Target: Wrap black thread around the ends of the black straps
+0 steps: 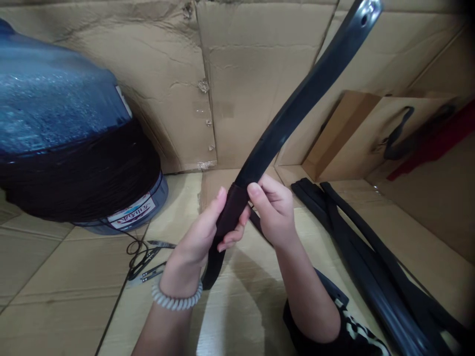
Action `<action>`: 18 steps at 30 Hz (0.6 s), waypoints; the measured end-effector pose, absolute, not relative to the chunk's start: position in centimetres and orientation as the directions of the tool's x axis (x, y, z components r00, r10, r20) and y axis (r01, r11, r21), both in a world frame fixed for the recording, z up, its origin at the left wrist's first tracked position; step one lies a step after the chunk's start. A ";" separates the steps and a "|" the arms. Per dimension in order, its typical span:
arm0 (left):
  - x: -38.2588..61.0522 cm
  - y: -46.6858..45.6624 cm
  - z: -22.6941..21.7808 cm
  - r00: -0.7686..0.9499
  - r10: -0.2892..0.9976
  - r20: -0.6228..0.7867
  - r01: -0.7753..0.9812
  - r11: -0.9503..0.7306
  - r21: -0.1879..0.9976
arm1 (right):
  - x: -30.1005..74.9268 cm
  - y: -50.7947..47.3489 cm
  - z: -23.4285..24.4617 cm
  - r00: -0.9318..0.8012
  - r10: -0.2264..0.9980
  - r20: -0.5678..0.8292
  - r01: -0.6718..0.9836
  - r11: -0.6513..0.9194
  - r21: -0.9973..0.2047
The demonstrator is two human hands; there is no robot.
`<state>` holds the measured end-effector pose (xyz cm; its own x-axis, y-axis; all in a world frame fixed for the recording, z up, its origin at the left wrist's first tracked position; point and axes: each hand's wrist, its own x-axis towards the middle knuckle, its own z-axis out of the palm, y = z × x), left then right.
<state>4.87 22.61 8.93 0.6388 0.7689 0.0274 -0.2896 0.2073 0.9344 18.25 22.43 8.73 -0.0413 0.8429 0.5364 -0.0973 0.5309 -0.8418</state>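
Both of my hands grip a long curved black strip [308,99] with a hole near its upper end. A dark brown wrapping [232,212] covers the part of the strip between them. My left hand [196,237] holds the wrapped section from below, and a white coiled band circles its wrist. My right hand [272,210] pinches the strip where the wrapping ends. The strip's lower end sticks out below my left hand.
A large spool of black thread [77,173] with blue wrapping stands at left. Small dark-handled scissors [144,262] lie near it. Several black strips [371,262] lie at right. Cardboard lines the floor and walls, and a paper bag [371,138] leans at right.
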 end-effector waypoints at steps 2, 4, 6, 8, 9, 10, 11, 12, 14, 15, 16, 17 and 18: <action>5.1 22.5 9.1 0.637 0.771 0.024 -0.277 0.200 0.940 | 18.4 22.2 8.8 -0.077 0.853 0.516 -0.102 0.508 -0.855; 5.2 22.5 9.1 0.649 0.760 0.027 -0.282 0.208 0.937 | 18.4 22.0 8.9 -0.115 0.860 0.497 -0.107 0.487 -0.867; 5.2 22.5 9.2 0.660 0.750 0.030 -0.297 0.224 0.928 | 18.5 21.8 9.0 -0.137 0.863 0.486 -0.113 0.474 -0.873; 5.3 22.5 9.4 0.644 0.764 0.023 -0.316 0.238 0.918 | 18.5 21.7 9.1 -0.150 0.862 0.484 -0.119 0.470 -0.875; 5.3 22.5 9.5 0.637 0.771 0.017 -0.324 0.248 0.913 | 18.4 21.7 9.2 -0.156 0.861 0.484 -0.118 0.470 -0.875; 5.3 22.5 9.5 0.627 0.779 0.013 -0.336 0.255 0.906 | 18.4 21.7 9.2 -0.160 0.858 0.488 -0.113 0.475 -0.873; 5.4 22.5 9.6 0.616 0.787 0.011 -0.348 0.260 0.901 | 18.4 21.7 9.2 -0.165 0.851 0.498 -0.106 0.487 -0.867; 5.4 22.5 9.6 0.604 0.797 0.011 -0.359 0.260 0.896 | 18.4 21.7 9.2 -0.173 0.843 0.510 -0.095 0.501 -0.860; 5.4 22.6 9.6 0.589 0.808 0.019 -0.377 0.254 0.891 | 18.4 21.7 9.1 -0.185 0.826 0.532 -0.072 0.528 -0.846; 5.4 22.6 9.5 0.593 0.805 0.022 -0.378 0.254 0.890 | 18.5 21.7 9.1 -0.185 0.823 0.537 -0.055 0.537 -0.842; 5.4 22.6 9.4 0.605 0.796 0.021 -0.375 0.261 0.889 | 18.5 21.6 9.1 -0.181 0.821 0.541 -0.034 0.545 -0.838; 5.5 22.6 9.3 0.624 0.782 0.017 -0.368 0.274 0.889 | 18.6 21.6 9.0 -0.172 0.820 0.546 -0.010 0.552 -0.834; 5.5 22.6 9.2 0.640 0.769 0.010 -0.361 0.288 0.887 | 18.6 21.6 9.1 -0.159 0.818 0.553 0.016 0.562 -0.827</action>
<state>5.52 22.62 9.17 0.6395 0.7687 0.0104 -0.3607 0.2880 0.8871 18.63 21.63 9.06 -0.1594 0.8180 0.5527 0.0164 0.5620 -0.8270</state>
